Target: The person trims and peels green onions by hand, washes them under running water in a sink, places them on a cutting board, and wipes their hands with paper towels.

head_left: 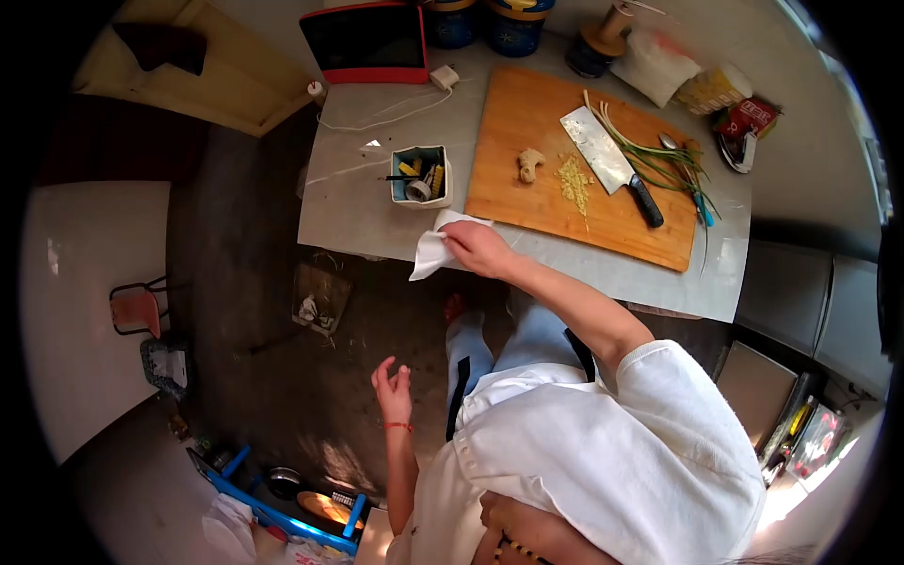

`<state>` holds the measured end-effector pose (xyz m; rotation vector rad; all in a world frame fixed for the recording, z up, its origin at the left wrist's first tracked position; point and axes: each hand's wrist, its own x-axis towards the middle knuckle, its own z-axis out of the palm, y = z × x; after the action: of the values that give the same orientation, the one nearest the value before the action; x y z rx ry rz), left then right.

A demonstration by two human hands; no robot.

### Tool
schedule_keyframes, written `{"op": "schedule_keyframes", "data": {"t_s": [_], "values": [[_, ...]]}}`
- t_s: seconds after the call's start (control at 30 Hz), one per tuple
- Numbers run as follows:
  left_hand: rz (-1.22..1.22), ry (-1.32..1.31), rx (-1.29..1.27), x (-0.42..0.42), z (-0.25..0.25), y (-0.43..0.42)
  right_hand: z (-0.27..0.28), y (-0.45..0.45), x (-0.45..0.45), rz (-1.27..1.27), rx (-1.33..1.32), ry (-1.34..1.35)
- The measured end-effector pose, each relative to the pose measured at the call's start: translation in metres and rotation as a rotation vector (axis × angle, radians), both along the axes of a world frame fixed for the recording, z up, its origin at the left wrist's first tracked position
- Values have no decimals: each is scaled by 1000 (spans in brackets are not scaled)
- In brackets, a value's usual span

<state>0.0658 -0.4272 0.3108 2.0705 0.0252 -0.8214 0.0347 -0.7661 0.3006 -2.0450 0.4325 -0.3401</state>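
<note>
My right hand grips a white tissue at the table's front edge, just left of the cutting board's near corner. Low over the floor on the left, my left hand is empty, its fingers apart and slightly curled. On the wooden cutting board lie a cleaver with a black handle, a piece of ginger, a small heap of chopped ginger and green onions. A square box with tape and small tools stands behind the tissue.
A red-framed screen, a white charger with its cable, and blue tins stand at the table's back. Bags line the back right. A bin is on the floor; a red chair stands far left.
</note>
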Motion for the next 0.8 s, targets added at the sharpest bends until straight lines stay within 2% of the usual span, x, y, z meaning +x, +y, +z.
{"op": "schedule_keyframes", "data": {"t_s": [0.1,0.17,0.27,0.3,0.37,0.47,0.5,0.53,0.57,0.6,0.63,0.8], "values": [[-119,-30,-113,45,-4,-26,15,-3,-17,-189,86,201],[-222,-53,-145,65,-5,-40,38,-32,-27,-285,-35,322],[-311,-33,-151,92,4,-58,67,-114,-37,-1019,-226,-314],[-293,19,-171,95,8,-67,98,-134,-49,-1220,-344,-276],[-250,162,-230,99,7,-87,118,-161,-57,-1407,-867,-558],[-172,405,-355,103,6,-125,121,-98,-73,-737,-281,-267],[-138,471,-399,103,7,-141,121,-63,-78,-677,-266,-195],[-105,536,-441,106,7,-157,116,-35,-90,-616,-363,-191],[-76,580,-478,109,3,-174,105,-5,-108,-662,-301,-115],[-49,625,-510,111,-1,-189,93,23,-131,-718,-80,-55],[0,642,-517,110,3,-203,79,50,-158,-770,32,42],[133,686,-528,117,6,-265,79,145,-245,-1065,91,245]]}}
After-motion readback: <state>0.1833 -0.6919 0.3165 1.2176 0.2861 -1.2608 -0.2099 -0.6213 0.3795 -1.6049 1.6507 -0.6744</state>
